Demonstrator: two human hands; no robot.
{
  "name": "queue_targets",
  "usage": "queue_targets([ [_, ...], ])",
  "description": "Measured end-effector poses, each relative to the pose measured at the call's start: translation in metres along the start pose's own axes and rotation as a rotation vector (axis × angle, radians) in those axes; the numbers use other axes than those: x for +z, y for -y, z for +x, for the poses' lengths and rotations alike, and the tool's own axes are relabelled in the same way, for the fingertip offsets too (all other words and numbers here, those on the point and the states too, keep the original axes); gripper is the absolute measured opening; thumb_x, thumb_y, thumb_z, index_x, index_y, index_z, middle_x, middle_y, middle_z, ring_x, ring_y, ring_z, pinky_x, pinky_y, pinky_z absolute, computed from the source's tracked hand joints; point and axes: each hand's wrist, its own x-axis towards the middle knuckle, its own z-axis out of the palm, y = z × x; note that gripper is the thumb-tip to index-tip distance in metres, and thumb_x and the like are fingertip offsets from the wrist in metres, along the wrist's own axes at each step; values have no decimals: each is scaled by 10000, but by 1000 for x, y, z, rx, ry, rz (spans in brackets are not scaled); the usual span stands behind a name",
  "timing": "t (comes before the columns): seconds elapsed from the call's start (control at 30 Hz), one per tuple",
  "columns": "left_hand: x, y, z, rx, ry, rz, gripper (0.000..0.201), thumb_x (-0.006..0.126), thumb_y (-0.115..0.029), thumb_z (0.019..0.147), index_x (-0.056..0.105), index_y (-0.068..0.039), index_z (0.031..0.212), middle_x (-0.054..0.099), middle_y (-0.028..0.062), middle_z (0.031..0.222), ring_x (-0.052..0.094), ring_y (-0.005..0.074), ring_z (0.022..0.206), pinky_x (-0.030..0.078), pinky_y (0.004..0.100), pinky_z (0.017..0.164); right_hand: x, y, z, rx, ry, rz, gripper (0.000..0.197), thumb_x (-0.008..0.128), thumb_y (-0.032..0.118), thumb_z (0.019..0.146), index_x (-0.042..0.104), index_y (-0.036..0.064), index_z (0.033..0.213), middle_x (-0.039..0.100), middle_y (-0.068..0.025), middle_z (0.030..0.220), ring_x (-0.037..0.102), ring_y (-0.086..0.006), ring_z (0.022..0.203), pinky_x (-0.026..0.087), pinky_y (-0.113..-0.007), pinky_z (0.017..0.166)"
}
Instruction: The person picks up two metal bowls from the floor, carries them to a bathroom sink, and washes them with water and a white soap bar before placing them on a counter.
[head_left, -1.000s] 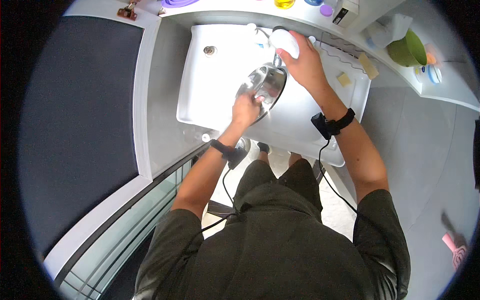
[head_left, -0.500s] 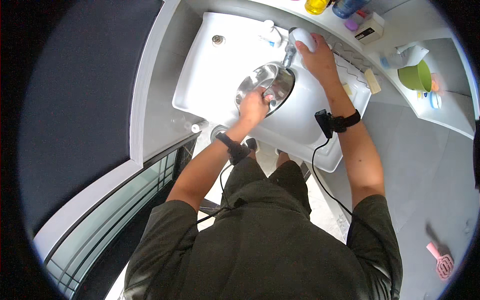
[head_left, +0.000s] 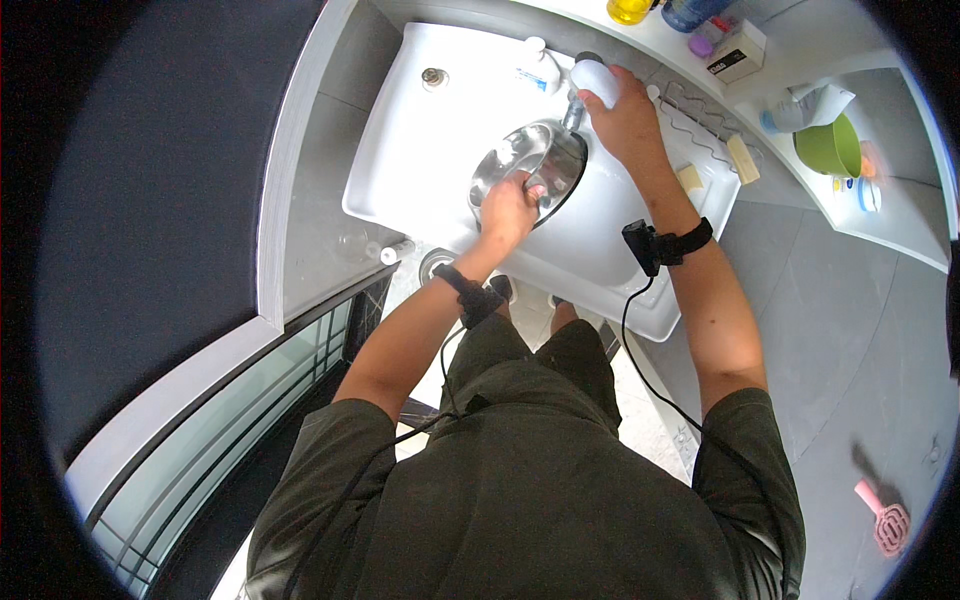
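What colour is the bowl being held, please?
The bowl is shiny silver, seen best in the head view.

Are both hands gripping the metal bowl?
No, only the left hand holds the metal bowl; the right hand is on a white rounded object.

Left hand (head_left: 508,212) on steel bowl (head_left: 525,155), right hand (head_left: 630,125) on faucet (head_left: 593,80).

Room right of bowl (head_left: 520,150), 1 bottle (head_left: 540,72) behind
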Motion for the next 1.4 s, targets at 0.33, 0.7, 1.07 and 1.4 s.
queue_targets([
  [0.33,5,2,3,23,-45,-21,365,683,-284,907,666,22,1105,694,236,865,667,429,835,520,489,757,-2,5,-8,-16,-2,-35,635,692,331,876,493,-49,1345,545,-303,1305,562,-450,1184,476,-477,998],
  [0.7,14,23,-3,247,-112,85,206,706,-190,865,655,-11,954,664,194,881,642,395,845,500,479,723,20,-22,-152,18,155,148,618,690,239,882,444,-4,1394,542,-258,1293,517,-424,1225,442,-475,1022],
  [1.07,43,49,-15,463,-105,3,214,679,-145,846,634,5,991,615,196,884,569,411,846,439,492,752,126,-112,-98,562,41,426,642,636,317,926,433,1,1446,535,-277,1340,533,-402,1243,429,-421,1050],
  [1.4,29,102,-12,597,89,213,220,689,-90,807,610,-24,1001,594,125,864,567,357,874,394,464,783,148,-133,-160,632,344,484,667,669,343,899,484,-60,1396,664,-249,1187,649,-314,1111,484,-366,956],
])
